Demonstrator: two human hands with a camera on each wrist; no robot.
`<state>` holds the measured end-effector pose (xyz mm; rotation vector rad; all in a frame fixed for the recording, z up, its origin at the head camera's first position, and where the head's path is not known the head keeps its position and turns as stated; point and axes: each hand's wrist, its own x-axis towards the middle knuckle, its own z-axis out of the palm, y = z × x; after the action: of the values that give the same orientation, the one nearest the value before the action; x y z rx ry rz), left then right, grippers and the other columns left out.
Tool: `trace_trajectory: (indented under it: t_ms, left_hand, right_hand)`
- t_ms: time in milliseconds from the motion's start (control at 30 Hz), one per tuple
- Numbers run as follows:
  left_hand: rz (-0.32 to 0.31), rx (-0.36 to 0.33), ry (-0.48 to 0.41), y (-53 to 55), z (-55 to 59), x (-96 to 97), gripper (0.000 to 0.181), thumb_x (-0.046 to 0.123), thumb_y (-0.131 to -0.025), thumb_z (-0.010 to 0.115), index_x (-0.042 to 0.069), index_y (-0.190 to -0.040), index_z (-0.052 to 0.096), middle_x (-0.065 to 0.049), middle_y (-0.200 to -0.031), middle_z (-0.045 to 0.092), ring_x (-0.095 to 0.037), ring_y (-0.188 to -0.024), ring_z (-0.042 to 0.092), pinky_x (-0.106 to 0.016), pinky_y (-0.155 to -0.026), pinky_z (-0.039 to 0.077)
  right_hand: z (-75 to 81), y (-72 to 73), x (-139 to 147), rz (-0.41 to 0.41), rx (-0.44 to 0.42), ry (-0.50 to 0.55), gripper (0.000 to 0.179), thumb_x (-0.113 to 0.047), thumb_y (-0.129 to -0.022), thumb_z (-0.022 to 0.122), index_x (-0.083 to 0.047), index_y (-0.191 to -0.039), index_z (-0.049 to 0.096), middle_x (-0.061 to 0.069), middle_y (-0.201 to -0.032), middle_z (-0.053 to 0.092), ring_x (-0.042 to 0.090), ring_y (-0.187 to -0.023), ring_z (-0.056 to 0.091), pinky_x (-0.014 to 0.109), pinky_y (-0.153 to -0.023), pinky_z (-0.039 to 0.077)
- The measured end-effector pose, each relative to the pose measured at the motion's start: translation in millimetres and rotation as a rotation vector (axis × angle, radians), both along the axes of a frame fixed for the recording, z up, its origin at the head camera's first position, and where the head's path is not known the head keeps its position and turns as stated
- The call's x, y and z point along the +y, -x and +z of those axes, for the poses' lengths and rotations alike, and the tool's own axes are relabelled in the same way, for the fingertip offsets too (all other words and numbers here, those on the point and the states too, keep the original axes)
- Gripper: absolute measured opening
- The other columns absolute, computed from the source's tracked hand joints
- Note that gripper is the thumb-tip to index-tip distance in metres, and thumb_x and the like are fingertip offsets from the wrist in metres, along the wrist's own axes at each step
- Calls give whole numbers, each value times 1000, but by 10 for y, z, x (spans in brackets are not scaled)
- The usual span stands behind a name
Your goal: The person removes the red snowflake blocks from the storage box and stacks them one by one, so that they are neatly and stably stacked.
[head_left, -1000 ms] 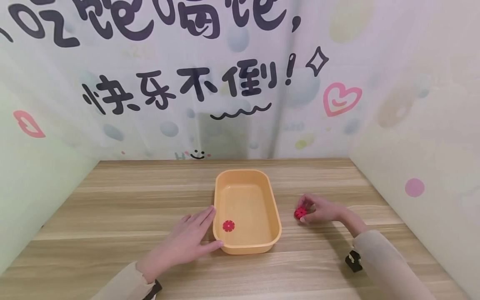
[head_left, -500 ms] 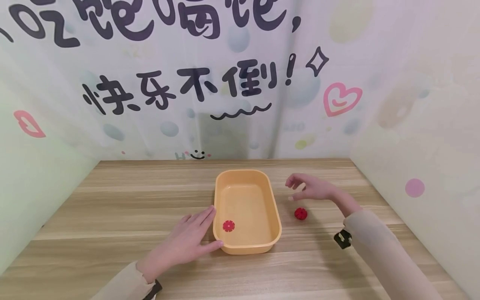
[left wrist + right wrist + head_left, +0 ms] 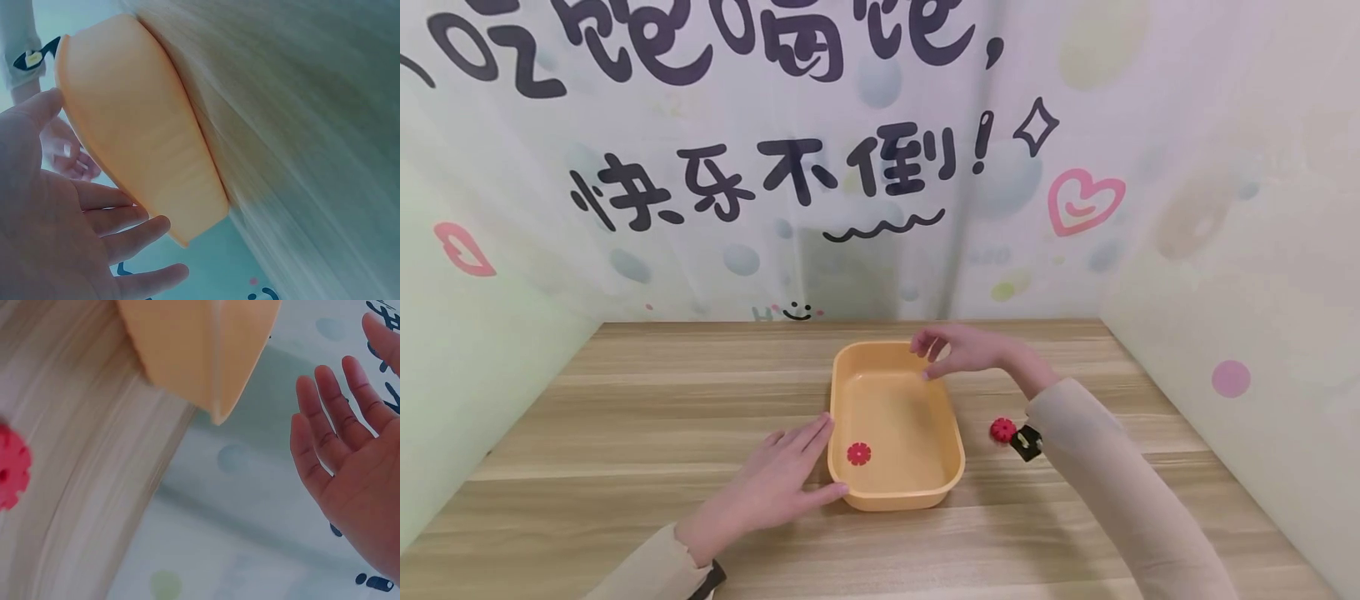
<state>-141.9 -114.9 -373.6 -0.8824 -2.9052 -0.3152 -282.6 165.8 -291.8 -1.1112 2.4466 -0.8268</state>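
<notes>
A yellow-orange plastic tub [image 3: 895, 500] stands on the table, with one red notched disc [image 3: 859, 454], like a snowflake building piece, lying inside near its left front. My left hand [image 3: 775, 479] touches the tub's left rim with extended fingers and thumb; in the left wrist view its palm [image 3: 56, 231] faces the tub's outer wall. Over the tub's far right corner hovers my right hand [image 3: 962, 350], fingers loosely bent and holding nothing. Right of the tub, more red notched discs [image 3: 1002, 430] lie on the table beside my right wrist strap, seen partly at the edge of the right wrist view [image 3: 11, 467].
The wood-grain table [image 3: 685, 383] ends at a printed white backdrop [image 3: 715, 275] with dark lettering. Pale walls rise on the left and right sides. Black straps [image 3: 1026, 442] sit at both wrists.
My right hand has let go of the red discs at the right, leaving them on the table, and moved up and left to above the tub. My left hand stays at the rim.
</notes>
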Motion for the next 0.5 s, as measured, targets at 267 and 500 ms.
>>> trace_trajectory:
  t_ms: [267, 500]
  left_hand:
    - [0, 7, -6, -1, 0, 0, 81, 60, -82, 43, -1, -135, 33, -12, -139, 30, -25, -122, 34, -51, -90, 31]
    - [-5, 18, 8, 6, -11, -3, 82, 61, -82, 42, -1, -135, 33, -12, -139, 30, -24, -121, 35, -51, -89, 32]
  right_hand:
    - [38, 61, -326, 1, -67, -69, 38, -19, -77, 68, -6, -108, 52, 8, -96, 56, 18, -87, 53, 28, -74, 44]
    - [-97, 82, -547, 20, -186, -140, 35, -19, -78, 67, -11, -109, 52, 2, -92, 56, 17, -81, 53, 29, -68, 46]
